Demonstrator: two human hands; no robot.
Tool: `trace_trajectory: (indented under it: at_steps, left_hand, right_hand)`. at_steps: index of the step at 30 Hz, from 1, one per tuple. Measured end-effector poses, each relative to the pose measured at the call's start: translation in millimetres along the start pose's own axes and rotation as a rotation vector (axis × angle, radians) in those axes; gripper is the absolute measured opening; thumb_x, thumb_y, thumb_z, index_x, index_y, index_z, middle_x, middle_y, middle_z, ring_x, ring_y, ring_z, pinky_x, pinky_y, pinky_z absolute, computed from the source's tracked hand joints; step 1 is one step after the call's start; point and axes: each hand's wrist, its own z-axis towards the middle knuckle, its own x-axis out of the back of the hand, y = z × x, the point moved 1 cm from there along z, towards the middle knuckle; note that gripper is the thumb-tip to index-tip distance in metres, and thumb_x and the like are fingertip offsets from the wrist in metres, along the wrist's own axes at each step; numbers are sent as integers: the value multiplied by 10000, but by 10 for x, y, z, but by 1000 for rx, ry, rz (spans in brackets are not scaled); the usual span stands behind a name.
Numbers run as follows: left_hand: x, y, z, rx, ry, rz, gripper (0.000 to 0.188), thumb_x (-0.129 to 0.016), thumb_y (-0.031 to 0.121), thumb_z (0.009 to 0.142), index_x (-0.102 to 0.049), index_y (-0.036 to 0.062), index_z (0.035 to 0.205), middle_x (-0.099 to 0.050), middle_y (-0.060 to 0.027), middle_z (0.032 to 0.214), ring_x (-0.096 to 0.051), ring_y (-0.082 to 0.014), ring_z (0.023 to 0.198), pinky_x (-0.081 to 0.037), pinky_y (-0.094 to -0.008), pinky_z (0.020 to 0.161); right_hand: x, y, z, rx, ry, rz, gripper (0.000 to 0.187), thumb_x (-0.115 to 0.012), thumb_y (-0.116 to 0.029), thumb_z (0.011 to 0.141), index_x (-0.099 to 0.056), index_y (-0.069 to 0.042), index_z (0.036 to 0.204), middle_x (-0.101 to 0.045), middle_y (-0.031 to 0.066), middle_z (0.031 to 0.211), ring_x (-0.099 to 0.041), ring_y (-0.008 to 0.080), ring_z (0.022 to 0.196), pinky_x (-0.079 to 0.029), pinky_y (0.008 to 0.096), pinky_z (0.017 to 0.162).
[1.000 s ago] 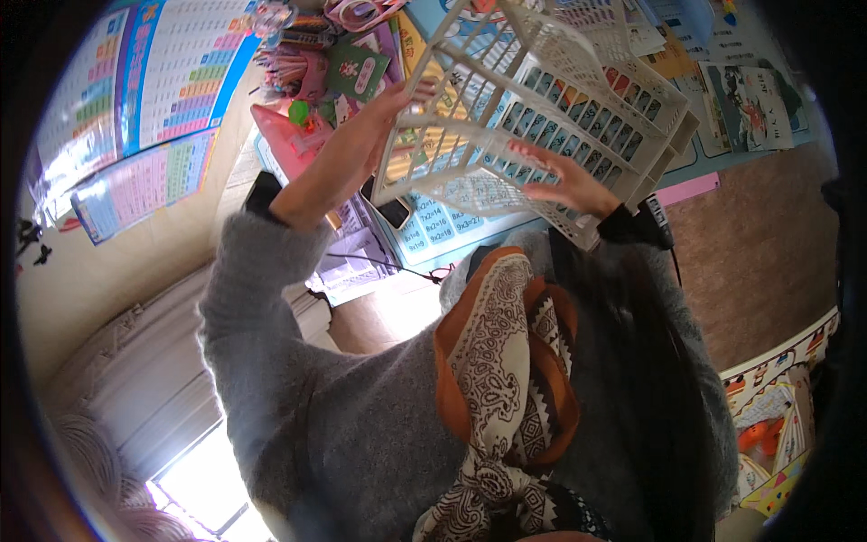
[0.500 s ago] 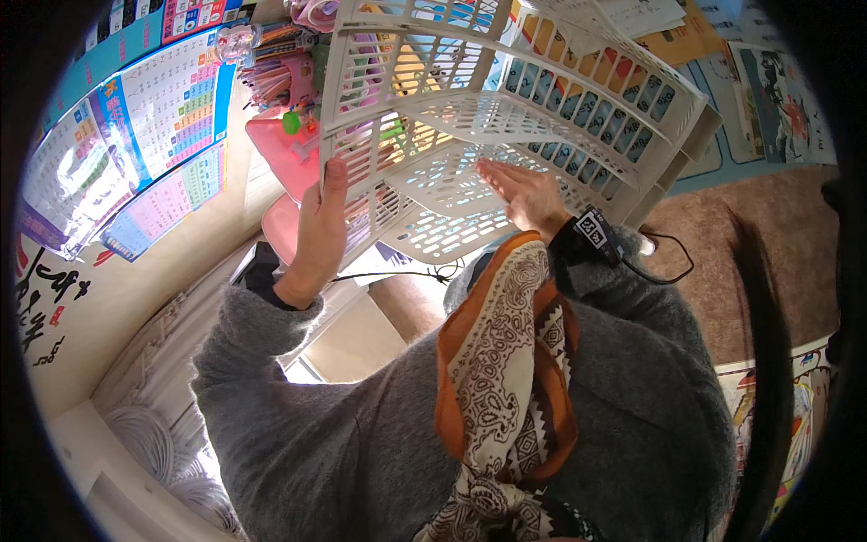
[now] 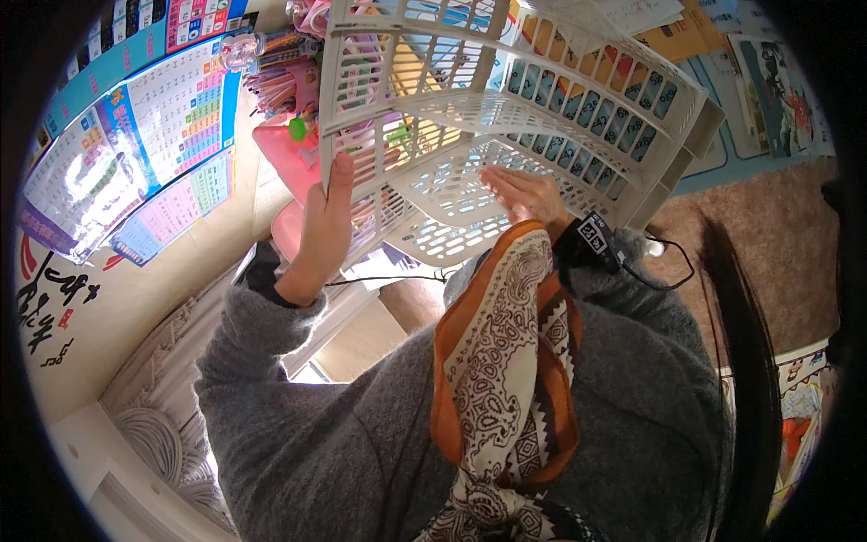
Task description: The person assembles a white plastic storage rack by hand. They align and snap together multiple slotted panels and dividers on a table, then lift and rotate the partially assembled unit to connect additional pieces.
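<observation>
An off-white plastic storage rack (image 3: 668, 126) with slatted sides and perforated shelves stands tilted in front of me. My left hand (image 3: 318, 230) is closed on its left edge, thumb upright along the frame; the other fingers are mostly hidden. Inside the front opening, my right hand (image 3: 528, 199) reaches over a perforated shelf (image 3: 452, 194). Its fingers are stretched out and close together, and nothing shows in them. Whether they press on the shelf or hover just above it, I cannot tell.
Pens (image 3: 271, 77) and a pink container (image 3: 284, 149) stand left of the rack. Printed charts (image 3: 172, 126) hang on the left wall. Papers and a picture (image 3: 781, 99) lie at the right, beside a brown surface (image 3: 750, 262). A black cable (image 3: 673, 275) loops from my right wrist.
The view has shifted slightly. My right hand's fingers have drawn a little closer together over the shelf. My left hand keeps its hold on the rack's edge.
</observation>
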Motion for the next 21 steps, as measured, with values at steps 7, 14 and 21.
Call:
trace_trajectory:
  at_steps: [7,14,21]
  left_hand:
    - [15,-93,-38,-2,-33,-51,630,-369,526,970,-580,-50,1115,-608,-96,1032,-525,-157,950,-411,-278,861]
    - [59,-79,-201,-161,-217,-175,707,-282,584,955,-404,11,1351,-494,-113,1313,-472,-203,1202,-346,-320,1038]
    - [-29,-40,-144,-78,-177,-315,670,-297,549,975,-462,-18,1293,-538,-101,1226,-513,-151,1097,-386,-276,969]
  right_hand:
    - [192,-221,170,-30,-26,-65,361,-605,-159,851,-543,-50,1190,-590,131,1219,-600,253,1082,-569,330,755]
    - [700,-1215,473,-78,-120,-327,359,-653,-245,820,-552,-71,1117,-593,56,1009,-584,187,925,-535,295,662]
    - [186,-1215,851,-71,-194,-684,118,-630,-203,840,-578,-97,842,-557,-20,686,-563,106,618,-471,243,459]
